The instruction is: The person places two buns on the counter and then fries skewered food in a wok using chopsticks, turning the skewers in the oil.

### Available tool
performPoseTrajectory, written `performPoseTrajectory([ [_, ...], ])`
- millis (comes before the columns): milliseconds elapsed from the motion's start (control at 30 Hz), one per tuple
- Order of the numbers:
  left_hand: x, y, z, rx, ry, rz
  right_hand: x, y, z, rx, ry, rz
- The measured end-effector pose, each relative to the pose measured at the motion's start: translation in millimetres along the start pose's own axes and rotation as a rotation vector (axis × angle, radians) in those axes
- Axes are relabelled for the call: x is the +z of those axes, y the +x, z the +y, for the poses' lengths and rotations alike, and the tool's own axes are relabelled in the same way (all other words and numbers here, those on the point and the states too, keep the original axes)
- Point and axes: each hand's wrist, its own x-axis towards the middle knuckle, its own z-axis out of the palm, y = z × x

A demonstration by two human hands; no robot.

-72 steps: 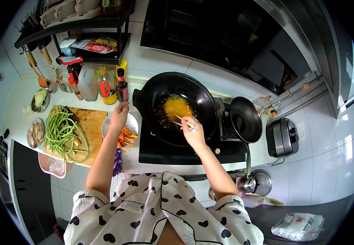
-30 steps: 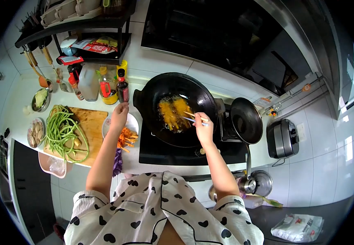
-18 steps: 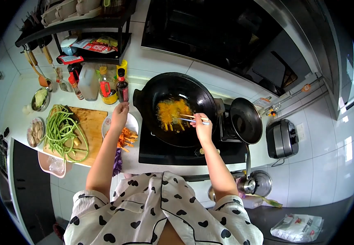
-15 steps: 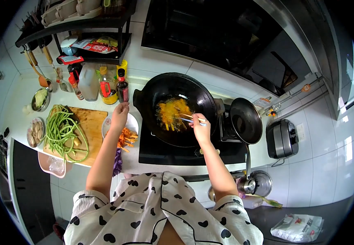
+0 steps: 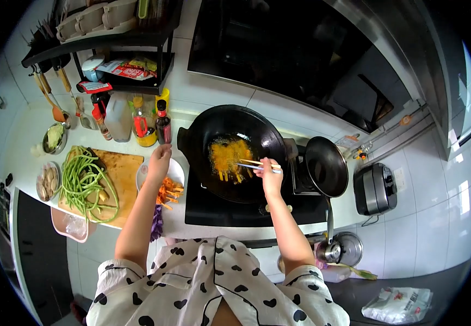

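My right hand (image 5: 270, 176) grips a pair of chopsticks (image 5: 252, 165), one pale wood and one bluish white. Their tips reach into a mass of orange-yellow battered strips (image 5: 230, 156) frying in bubbling oil in a large black wok (image 5: 262, 127). Just left of the wok, my left hand (image 5: 160, 161) is over a white plate (image 5: 177, 168), its fingers curled together. Whatever they hold, if anything, is hidden, and whether they touch the plate I cannot tell. Orange strips that look like carrot (image 5: 168, 191) lie on the plate's near side, partly behind my left forearm.
Long green beans (image 5: 81, 182) lie on a wooden cutting board (image 5: 128, 174) at left. Sauce bottles (image 5: 163, 122) stand against the wall below a black rack (image 5: 165, 65). A frying pan (image 5: 327, 165) is right of the wok, its handle pointing toward me. Farther right is a dark appliance (image 5: 374, 187).
The chopsticks have swung to a flatter angle, and my right hand has dropped slightly toward me. The frying mass has shifted and spread a little. My left hand stays by the plate.
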Motion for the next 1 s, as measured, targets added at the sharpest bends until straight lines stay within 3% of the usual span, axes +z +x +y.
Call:
performPoseTrajectory([
  [167, 0.0, 0.9, 3.4, 0.015, 0.035, -0.007, -6.6, -0.3, -11.4, -0.055, 0.004, 0.054],
  [533, 3.4, 1.4, -8.1, 0.060, 0.016, -0.014, 4.0, 0.7, 11.8, -0.288, -0.326, -0.073],
  [767, 0.7, 0.0, -4.9, 0.036, 0.018, -0.016, 5.5, 4.1, -1.0, -0.043, -0.137, -0.062],
  [1000, -0.7, -2.2, 0.1, 0.024, 0.035, -0.012, 1.5, 1.6, -4.1, -0.060, -0.081, -0.019],
])
